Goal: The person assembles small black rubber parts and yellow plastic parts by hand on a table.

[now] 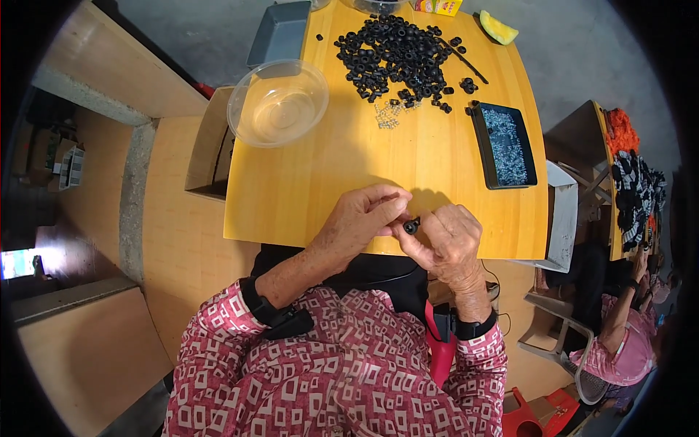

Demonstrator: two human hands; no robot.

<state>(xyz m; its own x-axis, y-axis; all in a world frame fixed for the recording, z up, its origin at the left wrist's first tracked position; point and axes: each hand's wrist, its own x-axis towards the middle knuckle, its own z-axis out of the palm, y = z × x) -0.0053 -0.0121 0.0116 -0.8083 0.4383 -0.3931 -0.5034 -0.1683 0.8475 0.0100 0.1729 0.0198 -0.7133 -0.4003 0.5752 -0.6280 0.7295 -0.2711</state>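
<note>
Near the front edge of the table, my right hand [451, 237] is closed around a small black ring-shaped plastic part [411, 226], pinched between thumb and fingers. My left hand [364, 216] meets it from the side, thumb and forefinger pressed together just beside the part. Whatever those left fingertips hold, if anything, is too small to make out. Farther back lies a heap of similar black plastic parts [397, 54], some ring-shaped. Small silvery metal pieces [388, 115] are scattered at its near edge. A black tray [483, 154] on the right contains many small shiny metal pieces.
A clear round plastic bowl [278, 109] stands at the table's left edge, by a grey bin [279, 33]. A thin black stick [470, 64] lies beside the heap; a melon slice [498, 28] sits at the far right corner. Another person [619, 342] sits to the right.
</note>
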